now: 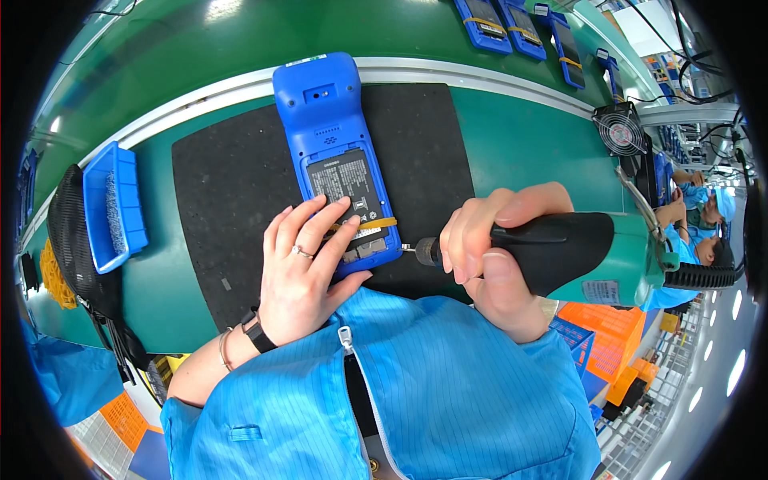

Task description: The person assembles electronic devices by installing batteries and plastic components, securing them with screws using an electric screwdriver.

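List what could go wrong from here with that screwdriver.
The right hand points the electric screwdriver and its bit at the blue device near its lower right corner; a slip could scratch it. The left hand lies nearby, so its fingers might get nicked. The yellow band crosses the device close by and could perhaps snag.

L hand (298,268) on blue handheld device (323,116), by its battery (342,178) & yellow band (378,224); R hand (474,240) grips green/blk elec. screwdriver (564,248), tip (407,248) at device's lower R edge. Blk mat (232,184) underneath; blue bin (98,212) far L.
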A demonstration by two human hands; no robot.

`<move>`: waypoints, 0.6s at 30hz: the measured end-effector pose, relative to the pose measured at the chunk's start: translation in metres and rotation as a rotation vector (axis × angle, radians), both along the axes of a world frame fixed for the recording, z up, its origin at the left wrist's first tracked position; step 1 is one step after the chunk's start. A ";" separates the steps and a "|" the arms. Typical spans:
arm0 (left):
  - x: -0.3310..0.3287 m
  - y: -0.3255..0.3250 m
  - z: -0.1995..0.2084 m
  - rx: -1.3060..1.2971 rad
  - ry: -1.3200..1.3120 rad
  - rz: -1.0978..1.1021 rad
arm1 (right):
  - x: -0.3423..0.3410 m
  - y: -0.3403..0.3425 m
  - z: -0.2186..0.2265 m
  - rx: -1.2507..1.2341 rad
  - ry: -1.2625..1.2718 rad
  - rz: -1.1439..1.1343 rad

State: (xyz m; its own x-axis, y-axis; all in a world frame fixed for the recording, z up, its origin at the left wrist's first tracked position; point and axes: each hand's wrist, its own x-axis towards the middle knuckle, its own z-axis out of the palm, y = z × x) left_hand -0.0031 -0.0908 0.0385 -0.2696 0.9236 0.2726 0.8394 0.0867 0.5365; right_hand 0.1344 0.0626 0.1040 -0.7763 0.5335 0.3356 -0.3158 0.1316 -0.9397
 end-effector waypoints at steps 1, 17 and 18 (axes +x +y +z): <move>0.000 0.000 0.000 -0.002 0.000 0.000 | 0.000 0.000 0.000 -0.003 -0.001 0.002; -0.001 0.000 0.000 0.011 -0.016 -0.016 | -0.011 -0.003 0.011 0.242 0.025 0.280; -0.001 0.000 0.000 0.008 -0.015 -0.014 | -0.011 -0.004 0.008 0.239 0.025 0.281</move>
State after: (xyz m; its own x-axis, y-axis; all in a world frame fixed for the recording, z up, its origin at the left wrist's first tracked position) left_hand -0.0042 -0.0906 0.0382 -0.2612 0.9251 0.2757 0.8322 0.0711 0.5499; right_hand 0.1239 0.0590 0.1124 -0.8714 0.2050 0.4457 -0.3934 0.2509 -0.8845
